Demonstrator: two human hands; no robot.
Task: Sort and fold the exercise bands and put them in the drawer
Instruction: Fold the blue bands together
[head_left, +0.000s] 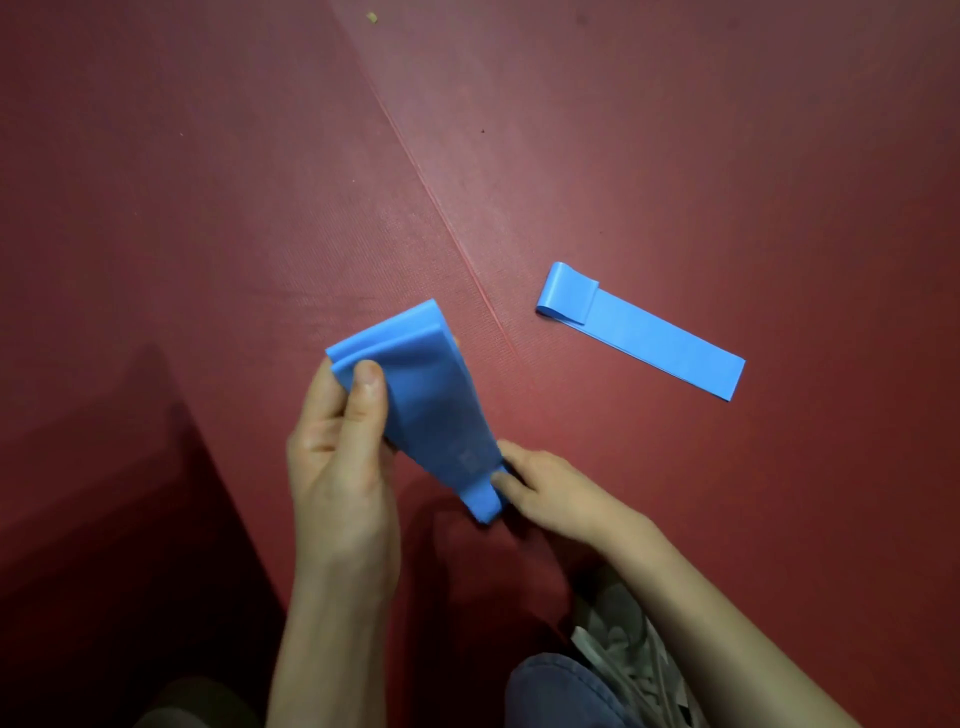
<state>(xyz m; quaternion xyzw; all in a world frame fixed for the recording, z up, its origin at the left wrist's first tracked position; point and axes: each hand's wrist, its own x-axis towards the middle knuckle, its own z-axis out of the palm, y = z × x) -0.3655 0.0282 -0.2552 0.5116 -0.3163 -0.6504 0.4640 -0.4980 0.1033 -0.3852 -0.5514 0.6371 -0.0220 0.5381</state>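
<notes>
I hold a folded blue exercise band (431, 400) above the red mat, in both hands. My left hand (337, 447) grips its upper wide end, thumb pressed on top of the layers. Pinching the band's lower narrow end are the fingers of my right hand (550, 493). A second blue band (649, 332) lies flat on the mat to the right, apart from my hands, with its left end curled over into a small fold. No drawer is in view.
Red mats (208, 208) cover the floor, with a seam (447, 223) running diagonally from top middle toward my hands. My knee in blue jeans (561, 691) and a grey-white shoe (634, 649) show at the bottom. A dark shadow falls at lower left.
</notes>
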